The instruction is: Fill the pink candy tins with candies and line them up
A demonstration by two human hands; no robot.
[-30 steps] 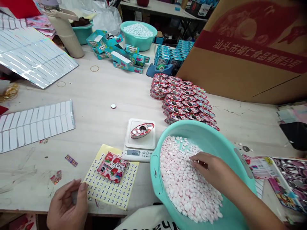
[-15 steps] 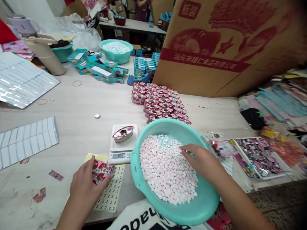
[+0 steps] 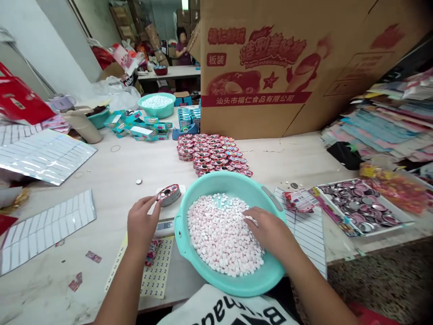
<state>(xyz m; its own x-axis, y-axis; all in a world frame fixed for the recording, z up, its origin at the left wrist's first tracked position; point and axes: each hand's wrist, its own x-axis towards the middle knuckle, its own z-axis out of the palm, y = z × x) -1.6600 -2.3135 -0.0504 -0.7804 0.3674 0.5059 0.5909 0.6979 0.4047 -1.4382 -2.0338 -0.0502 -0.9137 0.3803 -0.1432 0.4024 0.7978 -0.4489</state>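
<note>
My left hand [image 3: 144, 221] pinches the near end of an oval red-rimmed tin [image 3: 169, 195] over the small white scale [image 3: 165, 228], whose display reads 88.5. A few white candies lie in the tin. My right hand [image 3: 267, 228] dips into the turquoise basin [image 3: 233, 285], fingertips together at the pale pink and white candies [image 3: 225, 234]; whether it holds any is hidden. Beneath my left forearm, a red strawberry-print packet [image 3: 153, 252] rests on a yellow sheet of number stickers [image 3: 157, 275].
Stacked oval tins [image 3: 211, 155] stand behind the basin, before a large cardboard box [image 3: 250, 117]. A tray of round lids [image 3: 363, 205] sits at right. Silver sheets [image 3: 50, 223] lie at left. A person [image 3: 183, 52] is in the background.
My left hand has left the strawberry packet and moved up to the tin at the scale. My right hand remains in the basin. The view has tilted up.
</note>
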